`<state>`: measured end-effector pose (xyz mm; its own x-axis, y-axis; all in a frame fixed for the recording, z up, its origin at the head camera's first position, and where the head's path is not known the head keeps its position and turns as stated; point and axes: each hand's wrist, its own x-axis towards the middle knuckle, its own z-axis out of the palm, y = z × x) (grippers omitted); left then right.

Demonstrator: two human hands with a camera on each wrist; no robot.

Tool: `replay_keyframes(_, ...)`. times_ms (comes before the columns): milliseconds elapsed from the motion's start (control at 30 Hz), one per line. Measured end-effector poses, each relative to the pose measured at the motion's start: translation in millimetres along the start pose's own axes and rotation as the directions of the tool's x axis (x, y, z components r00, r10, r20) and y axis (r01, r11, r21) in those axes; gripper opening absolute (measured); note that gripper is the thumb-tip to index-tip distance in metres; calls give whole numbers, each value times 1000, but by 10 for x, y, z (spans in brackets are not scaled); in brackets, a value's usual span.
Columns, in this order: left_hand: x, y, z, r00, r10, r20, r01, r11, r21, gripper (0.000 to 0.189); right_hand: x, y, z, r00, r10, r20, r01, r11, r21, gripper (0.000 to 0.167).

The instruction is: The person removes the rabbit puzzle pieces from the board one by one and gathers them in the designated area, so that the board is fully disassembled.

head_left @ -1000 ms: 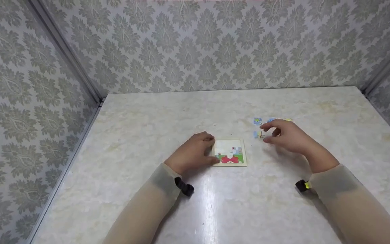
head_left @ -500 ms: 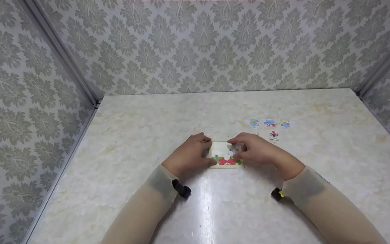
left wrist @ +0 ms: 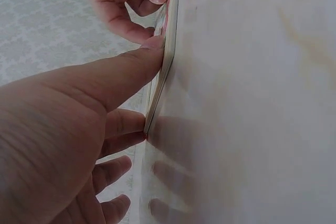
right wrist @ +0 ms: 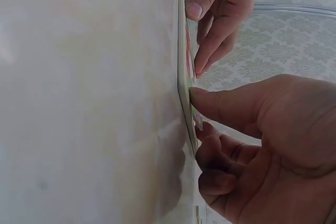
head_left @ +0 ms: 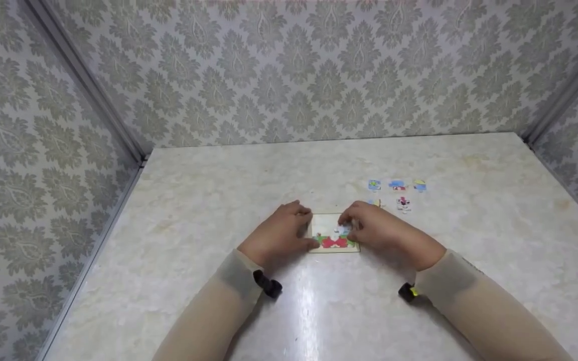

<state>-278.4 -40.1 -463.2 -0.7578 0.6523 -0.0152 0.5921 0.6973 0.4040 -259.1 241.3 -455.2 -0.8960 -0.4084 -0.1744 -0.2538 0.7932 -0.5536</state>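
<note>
Puzzle frame [head_left: 324, 223] lies between left hand [head_left: 280, 233], gripping its left edge, and right hand [head_left: 380, 229], pinching 1 tilted piece [right wrist: 197, 118].

You wear a beige left sleeve [head_left: 202, 313], lower left, and matching right sleeve [head_left: 492, 313], lower right, both greyer near the wrist. Your left wrist camera [head_left: 268, 285] is black, your right wrist camera [head_left: 406, 292] black with a yellow-green patch [head_left: 415, 291].

I find the tabletop [head_left: 219, 180] smooth and glossy — a white streak of shine near me — while the puzzle frame [left wrist: 171, 45] looks like plain, smooth wood. My sleeves [head_left: 208, 311] are matt cloth; the far wall [head_left: 314, 75] looks like matt paper.
</note>
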Motion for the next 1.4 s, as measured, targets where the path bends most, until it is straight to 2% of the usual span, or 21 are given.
replay_keyframes(333,23,27,-2,1000,-2,-8,2,1000,1,52,-47,30,-41,1000,-13,-1,14,1000,19,33)
replay_keyframes(533,26,36,-11,1000,-7,1,7,1000,-3,64,-71,48,-62,1000,-10,1,10,1000,25,34)
replay_keyframes(800,-6,-15,18,999,-36,9,36,999,-15,66,-48,115,-92,997,-75,4,75,997,34,33)
replay_keyframes(1133,-38,-19,21,999,-38,17,39,999,-33,67,-125,463,-400,995,-96,-37,100,990,98,35)
replay_keyframes(1400,-27,-18,34,998,-58,15,59,997,-54,69,-262,814,-738,998,-40,-56,46,994,104,35)
